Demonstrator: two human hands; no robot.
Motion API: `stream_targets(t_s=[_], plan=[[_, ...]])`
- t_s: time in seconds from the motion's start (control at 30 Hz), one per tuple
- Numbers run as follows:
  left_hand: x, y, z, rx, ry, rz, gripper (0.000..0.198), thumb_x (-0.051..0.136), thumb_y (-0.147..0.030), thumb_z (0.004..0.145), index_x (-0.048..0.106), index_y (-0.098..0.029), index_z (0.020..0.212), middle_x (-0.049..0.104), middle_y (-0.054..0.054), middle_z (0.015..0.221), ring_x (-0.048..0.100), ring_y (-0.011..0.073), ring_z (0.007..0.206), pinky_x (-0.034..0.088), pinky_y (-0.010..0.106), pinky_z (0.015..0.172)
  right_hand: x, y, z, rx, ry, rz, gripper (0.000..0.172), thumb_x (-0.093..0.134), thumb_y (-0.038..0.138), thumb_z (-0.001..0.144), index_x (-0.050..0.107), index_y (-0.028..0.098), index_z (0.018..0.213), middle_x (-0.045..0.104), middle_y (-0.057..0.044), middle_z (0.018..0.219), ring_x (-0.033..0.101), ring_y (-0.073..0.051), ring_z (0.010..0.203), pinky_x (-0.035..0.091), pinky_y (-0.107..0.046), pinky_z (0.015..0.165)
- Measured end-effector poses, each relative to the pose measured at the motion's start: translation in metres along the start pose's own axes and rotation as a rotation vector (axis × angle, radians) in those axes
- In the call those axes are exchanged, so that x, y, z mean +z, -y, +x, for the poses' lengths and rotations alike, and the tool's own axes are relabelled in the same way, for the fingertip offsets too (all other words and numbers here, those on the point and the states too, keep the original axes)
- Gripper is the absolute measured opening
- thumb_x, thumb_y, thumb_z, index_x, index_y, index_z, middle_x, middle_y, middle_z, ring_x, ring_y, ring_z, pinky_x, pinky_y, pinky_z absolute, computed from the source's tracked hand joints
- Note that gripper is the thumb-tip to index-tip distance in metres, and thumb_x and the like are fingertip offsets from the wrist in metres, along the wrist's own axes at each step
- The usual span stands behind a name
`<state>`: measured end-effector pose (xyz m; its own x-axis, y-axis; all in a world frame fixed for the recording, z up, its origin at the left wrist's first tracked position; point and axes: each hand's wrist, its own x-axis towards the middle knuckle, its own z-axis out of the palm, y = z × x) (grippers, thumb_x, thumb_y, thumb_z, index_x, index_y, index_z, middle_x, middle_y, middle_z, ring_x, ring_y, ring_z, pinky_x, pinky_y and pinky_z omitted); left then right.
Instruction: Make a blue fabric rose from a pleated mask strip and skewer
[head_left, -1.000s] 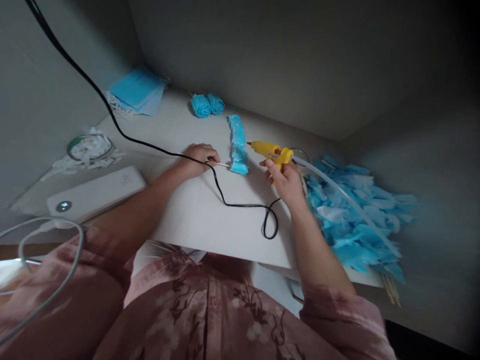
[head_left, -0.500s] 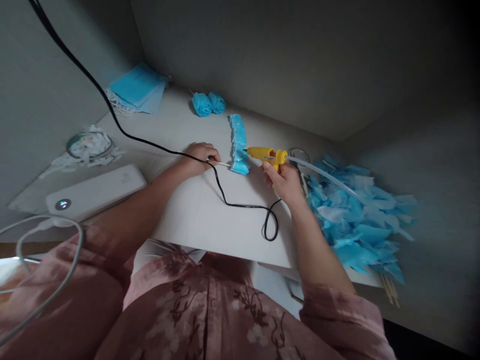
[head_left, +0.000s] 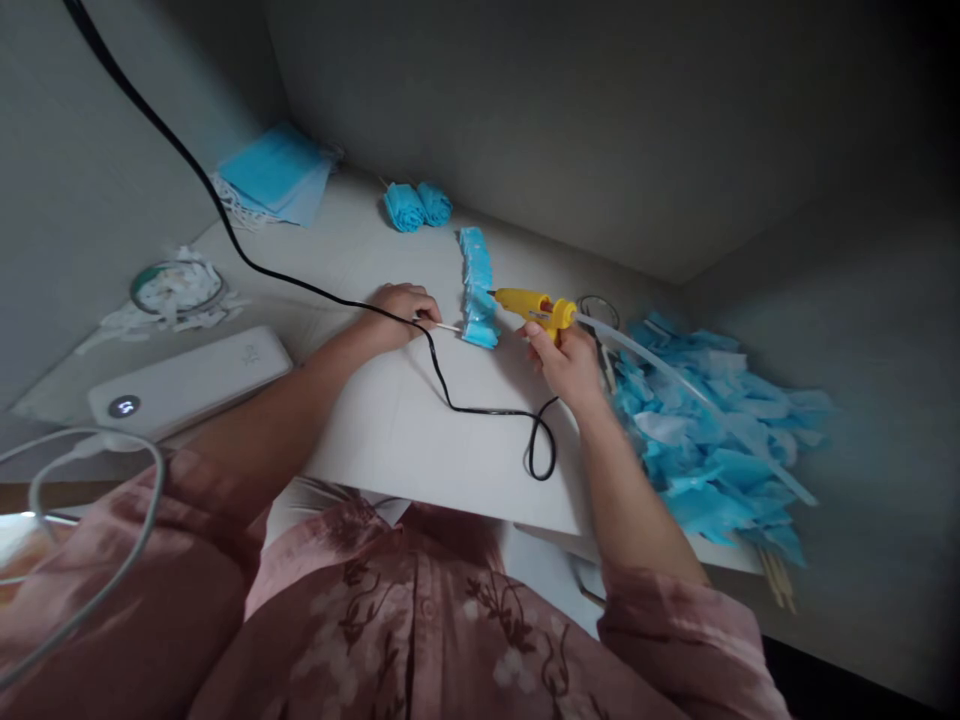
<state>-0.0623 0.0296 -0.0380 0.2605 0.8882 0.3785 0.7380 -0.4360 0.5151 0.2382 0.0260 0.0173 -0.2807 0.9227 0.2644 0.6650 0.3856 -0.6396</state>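
My right hand [head_left: 566, 358] is wrapped round a yellow hot glue gun [head_left: 529, 304], with a long clear glue stick [head_left: 675, 378] sticking out of its back. The gun's nozzle is at the right edge of a pleated blue fabric strip [head_left: 478, 275] lying on the table; whether it touches cannot be made out. With closed fingers my left hand [head_left: 405, 308] holds a thin wooden stick [head_left: 448, 327], whose far end meets the strip's near end. The gun's black cord [head_left: 330, 297] passes over my left hand.
Two blue fabric flowers [head_left: 416, 206] and a stack of blue masks [head_left: 274, 175] are at the back. To the left lie a white power bank [head_left: 191, 385] and a tape ring with white scraps [head_left: 180, 288]. Blue fabric pieces [head_left: 720, 440] are heaped at right, above several wooden sticks [head_left: 776, 580].
The glue gun has shifted very slightly right, its nozzle drawing back a little from the strip. The clear glue stick now shows more plainly over the heap. My left hand has stayed in place.
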Motion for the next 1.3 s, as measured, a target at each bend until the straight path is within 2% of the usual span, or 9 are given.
stream_targets(t_s=[0.1, 0.4, 0.6, 0.87, 1.0, 1.17, 1.3], plan=[[0.0009, 0.0015, -0.0002, 0.013, -0.006, -0.004, 0.011, 0.071, -0.016, 0.082, 0.08, -0.021, 0.082, 0.076, 0.001, 0.083, 0.067, 0.0164, 0.08, 0.048, 0.027, 0.074, -0.0004, -0.0011, 0.0003, -0.001, -0.002, -0.044, 0.055, 0.051, 0.07, 0.095, 0.069, 0.02, 0.079, 0.066, -0.006, 0.065, 0.062, -0.022, 0.059, 0.053, -0.039, 0.065], [0.0034, 0.0043, -0.0007, 0.016, -0.016, -0.007, 0.011, 0.071, -0.015, 0.081, 0.08, -0.021, 0.083, 0.076, 0.001, 0.084, 0.067, 0.0166, 0.08, 0.047, 0.028, 0.074, 0.0004, -0.0021, 0.0021, 0.035, -0.007, 0.022, 0.056, 0.05, 0.071, 0.093, 0.072, 0.019, 0.091, 0.068, -0.005, 0.07, 0.059, -0.019, 0.053, 0.052, -0.038, 0.06], [0.0024, 0.0028, -0.0002, 0.006, -0.009, -0.004, 0.009, 0.072, -0.016, 0.081, 0.079, -0.022, 0.082, 0.076, 0.001, 0.084, 0.066, 0.0163, 0.08, 0.046, 0.027, 0.074, 0.0005, -0.0026, 0.0023, 0.149, -0.015, 0.023, 0.049, 0.058, 0.069, 0.087, 0.068, 0.021, 0.087, 0.066, -0.004, 0.067, 0.057, -0.019, 0.051, 0.048, -0.037, 0.054], [0.0001, 0.0016, -0.0007, 0.006, -0.001, -0.019, 0.01, 0.071, -0.016, 0.081, 0.079, -0.022, 0.082, 0.076, 0.0, 0.084, 0.066, 0.016, 0.079, 0.046, 0.027, 0.075, -0.001, 0.0001, 0.0013, 0.075, -0.01, 0.023, 0.055, 0.05, 0.07, 0.093, 0.071, 0.02, 0.092, 0.066, -0.004, 0.071, 0.058, -0.018, 0.055, 0.05, -0.037, 0.062], [-0.001, 0.0004, -0.0008, 0.001, 0.002, -0.027, 0.01, 0.071, -0.016, 0.082, 0.079, -0.022, 0.082, 0.075, 0.0, 0.083, 0.066, 0.0159, 0.079, 0.047, 0.027, 0.073, -0.0003, -0.0014, 0.0015, 0.05, -0.003, -0.022, 0.054, 0.051, 0.07, 0.093, 0.07, 0.02, 0.085, 0.064, -0.004, 0.067, 0.06, -0.02, 0.061, 0.052, -0.037, 0.065], [-0.0006, 0.0002, -0.0003, 0.004, -0.007, -0.026, 0.01, 0.071, -0.017, 0.081, 0.079, -0.022, 0.08, 0.075, 0.0, 0.082, 0.066, 0.0155, 0.078, 0.047, 0.027, 0.073, -0.0001, 0.0008, 0.0006, 0.046, -0.015, 0.023, 0.057, 0.048, 0.072, 0.095, 0.072, 0.02, 0.094, 0.067, -0.004, 0.073, 0.058, -0.017, 0.055, 0.052, -0.036, 0.061], [0.0007, 0.0016, -0.0003, 0.007, -0.01, -0.029, 0.011, 0.07, -0.017, 0.081, 0.079, -0.022, 0.082, 0.076, 0.001, 0.084, 0.067, 0.0159, 0.08, 0.049, 0.027, 0.075, 0.0003, 0.0021, 0.0003, 0.051, -0.026, 0.006, 0.054, 0.05, 0.072, 0.093, 0.071, 0.022, 0.09, 0.065, -0.002, 0.066, 0.057, -0.017, 0.054, 0.051, -0.034, 0.06]])
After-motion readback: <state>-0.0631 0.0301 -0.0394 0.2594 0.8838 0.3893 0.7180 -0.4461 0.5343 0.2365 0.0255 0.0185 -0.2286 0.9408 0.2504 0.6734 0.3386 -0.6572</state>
